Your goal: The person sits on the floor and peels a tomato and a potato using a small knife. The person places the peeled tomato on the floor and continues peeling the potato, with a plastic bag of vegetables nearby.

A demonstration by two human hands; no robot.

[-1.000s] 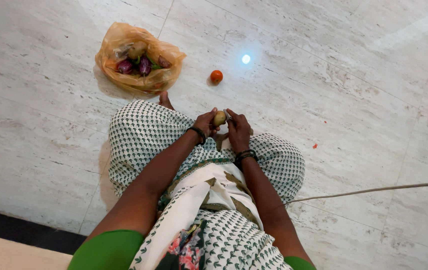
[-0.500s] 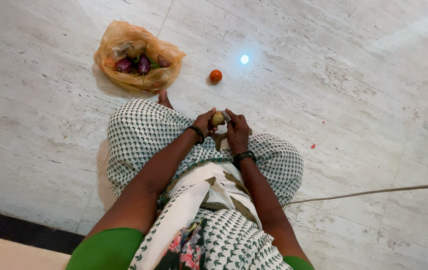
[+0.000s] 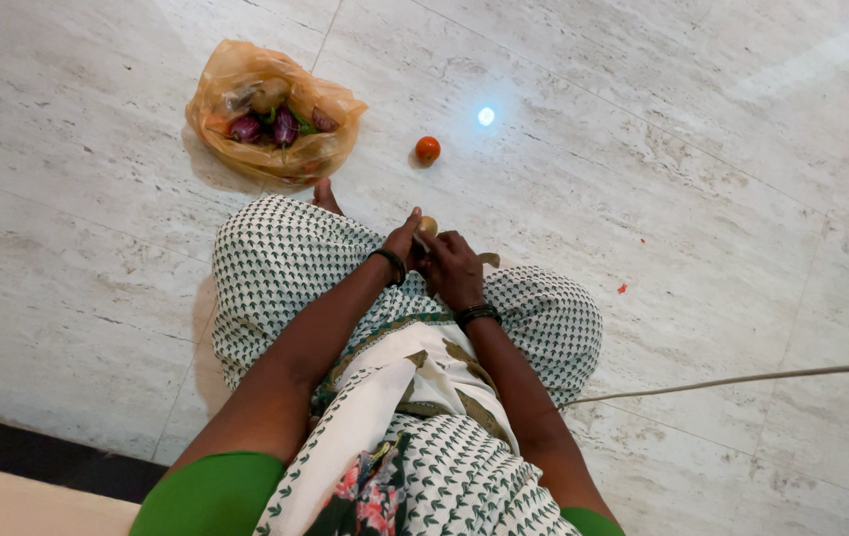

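Position: I sit on the marble floor [image 3: 643, 149], both hands raised in front of my lap over the patterned cloth [image 3: 275, 268] on my knees
Left hand: my left hand [image 3: 402, 243] holds a small brownish potato [image 3: 427, 225]; the fingers are curled and clamped on it, with only its top showing above them
Right hand: my right hand [image 3: 452, 270] is pressed close against the potato from the other side, fingers folded together; a blade may be under them, but it is hidden here and I cannot tell what they grip
Potato location: held in the air between my two hands, above my knees, not resting on anything
Surroundings: an orange plastic bag [image 3: 270, 119] of purple eggplants and other vegetables lies on the floor ahead to the left; a tomato [image 3: 427, 150] sits alone, well apart from the bag; a thin cable [image 3: 742, 379] runs across the floor on my right
Risk, cut: my hands are touching around a small round thing, so I judge that any edge working toward the left thumb could slip off the skin and nick it
Risk, drop: the grip covers most of the potato; if it turns in my fingers it could fall onto the cloth or roll away over the smooth floor
Risk, mess: a peel [image 3: 489, 259] lies just beside my right hand; more could scatter past the cloth
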